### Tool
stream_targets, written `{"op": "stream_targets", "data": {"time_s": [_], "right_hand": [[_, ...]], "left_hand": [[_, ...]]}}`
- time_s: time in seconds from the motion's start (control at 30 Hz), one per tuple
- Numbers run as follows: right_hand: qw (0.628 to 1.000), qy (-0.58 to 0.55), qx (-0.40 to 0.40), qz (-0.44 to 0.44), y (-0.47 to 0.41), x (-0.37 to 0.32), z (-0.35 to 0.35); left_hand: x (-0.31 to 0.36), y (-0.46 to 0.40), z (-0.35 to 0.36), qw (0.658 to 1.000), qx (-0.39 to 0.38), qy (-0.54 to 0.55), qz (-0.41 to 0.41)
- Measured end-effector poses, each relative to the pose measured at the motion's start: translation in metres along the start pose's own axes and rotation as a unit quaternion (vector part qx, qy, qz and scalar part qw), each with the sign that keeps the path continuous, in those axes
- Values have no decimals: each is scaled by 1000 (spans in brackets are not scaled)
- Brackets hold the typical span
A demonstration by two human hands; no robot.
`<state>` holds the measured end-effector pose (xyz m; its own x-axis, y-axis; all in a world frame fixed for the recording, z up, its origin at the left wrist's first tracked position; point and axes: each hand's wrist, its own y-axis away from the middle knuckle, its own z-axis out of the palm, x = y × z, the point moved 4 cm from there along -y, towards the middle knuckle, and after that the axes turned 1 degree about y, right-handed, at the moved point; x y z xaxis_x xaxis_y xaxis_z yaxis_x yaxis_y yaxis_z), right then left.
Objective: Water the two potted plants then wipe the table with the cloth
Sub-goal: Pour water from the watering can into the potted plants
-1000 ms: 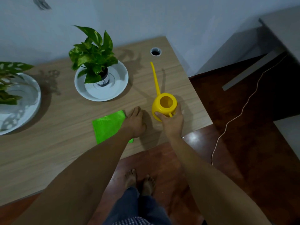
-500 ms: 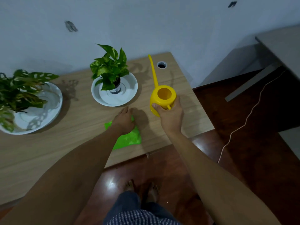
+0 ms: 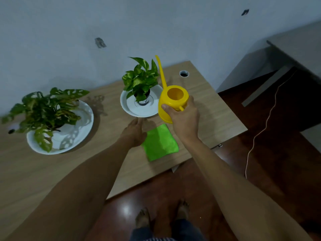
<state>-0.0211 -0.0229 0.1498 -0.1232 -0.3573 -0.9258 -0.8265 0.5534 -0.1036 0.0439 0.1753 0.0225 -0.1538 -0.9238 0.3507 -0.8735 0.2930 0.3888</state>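
My right hand (image 3: 184, 119) grips a yellow watering can (image 3: 173, 100) by its handle and holds it above the table, just right of the small potted plant (image 3: 141, 80). The long spout points up and away, past the leaves. That plant stands in a white saucer (image 3: 128, 108). A larger leafy potted plant (image 3: 45, 108) sits in a wide white dish (image 3: 81, 129) at the left. A folded green cloth (image 3: 159, 143) lies near the table's front edge. My left hand (image 3: 134, 133) rests flat on the table, fingers apart, beside the cloth's left edge.
The wooden table (image 3: 34, 171) has a round cable hole (image 3: 184, 73) at its back right corner. A wall stands right behind it. To the right are a dark wood floor, a thin white cable (image 3: 260, 133) and a grey desk (image 3: 298, 42).
My right hand has lifted the watering can off the table and carried it left toward the small plant. My left hand slid off the cloth to its left side.
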Motion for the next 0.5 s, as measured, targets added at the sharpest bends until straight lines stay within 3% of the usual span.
{"op": "stream_targets", "data": {"time_s": [0.23, 0.5], "right_hand": [[999, 4, 32, 6, 42, -37, 29], [999, 36, 26, 24, 67, -51, 48]], "left_hand": [[-58, 18, 5, 999, -34, -4, 17], [-92, 27, 24, 999, -20, 21, 30]]}}
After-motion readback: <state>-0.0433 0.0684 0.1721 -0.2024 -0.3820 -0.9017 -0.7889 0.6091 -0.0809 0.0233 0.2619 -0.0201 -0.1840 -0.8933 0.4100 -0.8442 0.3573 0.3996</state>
